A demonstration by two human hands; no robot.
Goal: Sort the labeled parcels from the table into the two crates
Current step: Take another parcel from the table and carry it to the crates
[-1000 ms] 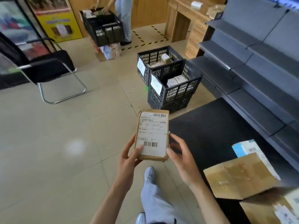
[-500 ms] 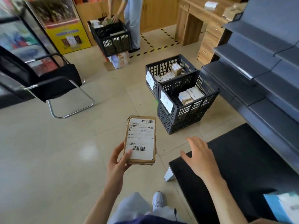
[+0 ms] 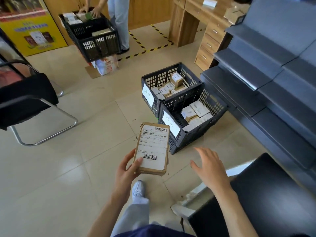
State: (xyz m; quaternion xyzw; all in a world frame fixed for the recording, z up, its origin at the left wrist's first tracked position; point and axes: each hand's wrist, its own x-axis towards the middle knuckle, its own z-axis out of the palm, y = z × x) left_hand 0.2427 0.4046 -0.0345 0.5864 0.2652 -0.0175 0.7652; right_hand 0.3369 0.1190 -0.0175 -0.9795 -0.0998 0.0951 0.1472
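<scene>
From the head camera, looking down: the left hand (image 3: pixel 125 170) grips a flat cardboard parcel (image 3: pixel 152 148), thumb on its shipping label, fingers curled under it, held over the tiled floor just short of two black crates. The right hand (image 3: pixel 209 165) hovers empty, fingers spread and relaxed, above the edge of the dark counter (image 3: pixel 266 190). The near crate (image 3: pixel 193 120) and far crate (image 3: pixel 171 82) touch each other, so a one-handed toss could likely land in the wrong one or clip a rim.
</scene>
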